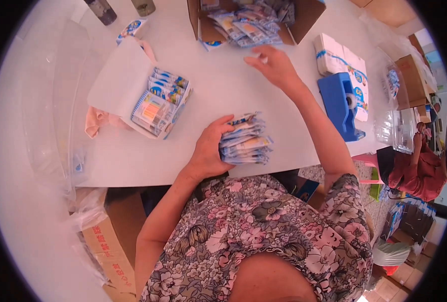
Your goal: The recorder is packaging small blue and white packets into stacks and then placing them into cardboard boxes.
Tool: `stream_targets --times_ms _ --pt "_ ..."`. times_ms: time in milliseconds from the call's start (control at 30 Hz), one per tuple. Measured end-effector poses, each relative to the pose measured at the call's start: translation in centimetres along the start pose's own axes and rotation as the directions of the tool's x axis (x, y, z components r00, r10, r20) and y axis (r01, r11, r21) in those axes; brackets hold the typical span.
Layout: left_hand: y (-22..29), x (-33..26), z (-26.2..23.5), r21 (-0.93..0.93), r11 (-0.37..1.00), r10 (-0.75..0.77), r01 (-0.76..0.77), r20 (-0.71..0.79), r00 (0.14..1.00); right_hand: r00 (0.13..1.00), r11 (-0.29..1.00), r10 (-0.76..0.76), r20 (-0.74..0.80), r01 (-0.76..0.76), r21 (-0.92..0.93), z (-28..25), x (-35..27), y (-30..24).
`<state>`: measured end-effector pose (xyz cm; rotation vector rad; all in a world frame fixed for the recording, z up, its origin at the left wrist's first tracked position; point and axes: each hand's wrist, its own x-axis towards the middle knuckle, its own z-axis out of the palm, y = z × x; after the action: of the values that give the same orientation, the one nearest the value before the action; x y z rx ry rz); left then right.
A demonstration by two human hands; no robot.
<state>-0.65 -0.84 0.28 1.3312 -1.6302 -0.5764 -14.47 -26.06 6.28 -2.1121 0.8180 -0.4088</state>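
Observation:
Near the table's front edge, my left hand [207, 147] is closed around one side of a thick stack of small flat packets [248, 142], white and blue with see-through parts. My right hand [276, 68] is raised just in front of a cardboard box [310, 21], thumb and fingers apart, with nothing visible between them. Loose packets [248, 31] of the same kind lie heaped at the box's open side, close to the fingertips. To the left stands a white carton [114, 80] with its lid flipped back, partly filled with rows of upright packets [165, 85].
A blue tape dispenser [335, 103] stands right of my right forearm, against bundled white cartons [331, 56]. Beyond are clear plastic trays [403, 132] and a co-worker in a red top [418, 173]. A pink cloth [99, 123] lies by the open carton; two bottles [102, 11] stand far left.

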Motion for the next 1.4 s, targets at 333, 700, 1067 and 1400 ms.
stream_targets --times_ms 333,700,1067,1400 --pt "1.3 -0.4 0.1 -0.124 0.981 -0.146 0.148 0.025 0.989 0.928 0.783 -0.174 -0.33 -0.073 -0.618 -3.6 5.4 5.0" --pt "0.4 0.4 -0.7 0.079 0.996 -0.026 0.027 -0.017 1.0 0.768 0.992 0.004 0.641 0.078 -0.099 0.3 -6.8 -7.0" --pt "-0.6 -1.0 0.6 0.214 0.976 -0.032 0.031 0.001 0.999 0.949 0.791 -0.166 0.268 0.29 -0.539 9.3 -12.2 -5.7" --pt "-3.2 -1.3 1.2 -0.186 0.982 -0.027 0.039 0.067 0.997 0.949 0.841 -0.301 0.094 0.311 -0.442 11.4 -12.6 -3.3"
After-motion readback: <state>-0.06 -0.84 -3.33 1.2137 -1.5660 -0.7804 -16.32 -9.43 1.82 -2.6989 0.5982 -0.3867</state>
